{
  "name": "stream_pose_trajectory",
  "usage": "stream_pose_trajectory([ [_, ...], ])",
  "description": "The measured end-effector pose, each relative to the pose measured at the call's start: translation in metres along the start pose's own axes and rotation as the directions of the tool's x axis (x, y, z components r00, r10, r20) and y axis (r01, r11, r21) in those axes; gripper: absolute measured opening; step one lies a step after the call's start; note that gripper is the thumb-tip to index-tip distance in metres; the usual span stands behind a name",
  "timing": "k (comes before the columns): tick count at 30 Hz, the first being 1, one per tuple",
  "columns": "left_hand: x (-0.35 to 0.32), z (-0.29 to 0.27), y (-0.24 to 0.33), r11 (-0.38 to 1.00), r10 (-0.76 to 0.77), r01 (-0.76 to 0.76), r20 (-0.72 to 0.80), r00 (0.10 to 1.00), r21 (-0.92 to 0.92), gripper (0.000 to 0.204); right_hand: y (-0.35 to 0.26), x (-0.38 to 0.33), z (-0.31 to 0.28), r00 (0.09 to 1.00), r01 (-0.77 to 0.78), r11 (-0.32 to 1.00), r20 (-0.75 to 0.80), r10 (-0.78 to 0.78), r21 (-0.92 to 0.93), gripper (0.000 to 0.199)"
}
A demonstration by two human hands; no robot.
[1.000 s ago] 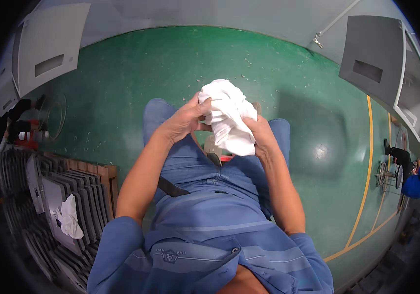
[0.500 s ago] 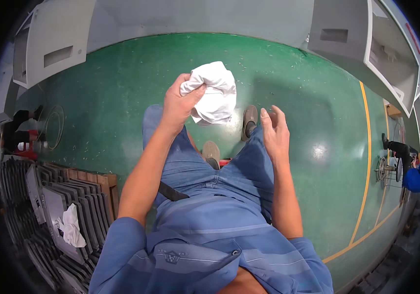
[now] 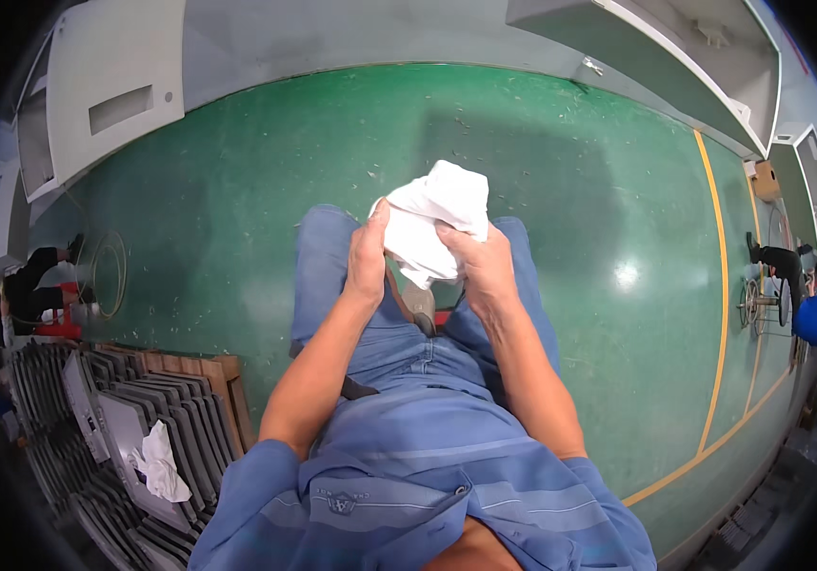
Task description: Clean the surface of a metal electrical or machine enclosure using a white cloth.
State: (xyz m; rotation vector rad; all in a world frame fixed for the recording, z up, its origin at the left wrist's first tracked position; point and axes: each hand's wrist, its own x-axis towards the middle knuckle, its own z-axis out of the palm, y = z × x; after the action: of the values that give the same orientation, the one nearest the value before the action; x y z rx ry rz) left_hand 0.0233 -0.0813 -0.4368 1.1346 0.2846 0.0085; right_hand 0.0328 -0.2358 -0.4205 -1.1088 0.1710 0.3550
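A white cloth (image 3: 442, 211) is bunched between the two hands and just ahead of them, above the green floor (image 3: 247, 200). The left hand (image 3: 368, 255) grips its left edge, thumb upward; the right hand (image 3: 485, 262) pinches the lower right part, its thumb pressing into the folds. Most of the fingers are hidden underneath, so how tightly they close cannot be told. The cloth looks light, soft and limp, neither fragile nor likely to slip, though loose folds could sag wherever nothing supports them. Gathering several layers between thumb and fingers at opposite sides, much as the hands have it, seems the surest hold; a single edge would probably let the rest droop. Below the hands are the blue trousers (image 3: 385, 347) and a shoe (image 3: 419, 303). Well to the left of the hands and nearer the body, another rag (image 3: 163, 464) lies against upright grey panels (image 3: 183, 411).
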Motion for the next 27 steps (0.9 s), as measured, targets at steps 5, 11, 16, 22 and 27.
stream_pose_trajectory([
  [5, 0.03, -0.012, 0.004, 0.953, 0.034, -0.009, -0.075, 0.997, 0.302, 0.037, -0.005, 0.032, 0.002, 0.995, -0.069, 0.987, 0.086, 0.057, 0.148, 0.045],
  [11, 0.038, -0.035, 0.016, 0.883, 0.271, -0.132, -0.261, 0.926, 0.45, 0.029, 0.005, 0.052, 0.044, 0.952, -0.205, 0.972, 0.252, 0.171, 0.115, 0.055],
  [16, 0.04, -0.067, 0.027, 0.748, 0.347, -0.034, -0.346, 0.872, 0.663, 0.024, 0.052, 0.048, 0.085, 0.94, -0.267, 0.959, 0.244, 0.238, 0.092, 0.047],
  [22, 0.05, -0.162, 0.133, 0.248, 0.707, 0.04, -0.209, 0.675, 0.968, 0.028, 0.075, 0.089, 0.074, 0.873, -0.439, 0.896, 0.263, 0.41, 0.062, 0.033],
  [27, 0.041, -0.268, 0.358, 0.218, 0.91, 0.178, -0.266, 0.318, 0.959, 0.05, 0.126, 0.118, 0.021, 0.796, -0.564, 0.821, 0.203, 0.57, -0.092, 0.044],
])
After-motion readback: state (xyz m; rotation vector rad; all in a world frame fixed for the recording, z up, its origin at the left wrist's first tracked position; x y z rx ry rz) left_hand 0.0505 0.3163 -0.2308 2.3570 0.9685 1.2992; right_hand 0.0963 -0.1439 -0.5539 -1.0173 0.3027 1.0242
